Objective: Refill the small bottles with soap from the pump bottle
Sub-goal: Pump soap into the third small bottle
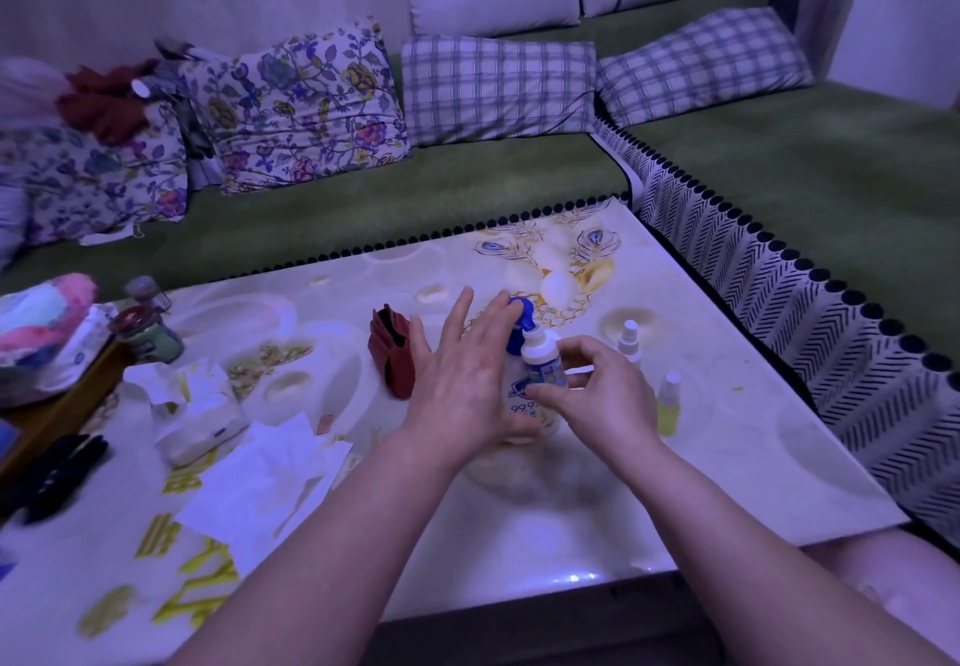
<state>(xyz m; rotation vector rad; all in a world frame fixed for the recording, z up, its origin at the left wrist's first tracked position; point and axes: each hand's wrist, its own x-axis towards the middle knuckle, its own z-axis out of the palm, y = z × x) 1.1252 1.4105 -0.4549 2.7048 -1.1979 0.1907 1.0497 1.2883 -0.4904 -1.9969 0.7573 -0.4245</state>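
Head view looks down on a glossy cream patterned surface (675,483), where the white plastic pump bottle with a blue pump head (521,313) stands upright near the middle. The left hand (457,379) lies against it, fingers straight and spread, fingertips at the blue head. The right hand (597,395) pinches a small white bottle with a coloured label (540,361), held upright right by the pump's spout. Further right, apart from both hands, stand a clear spray bottle with a white cap (629,340) and a yellow-green bottle with a white cap (667,405) — and a dark red pouch (392,353) lies left of the left hand.
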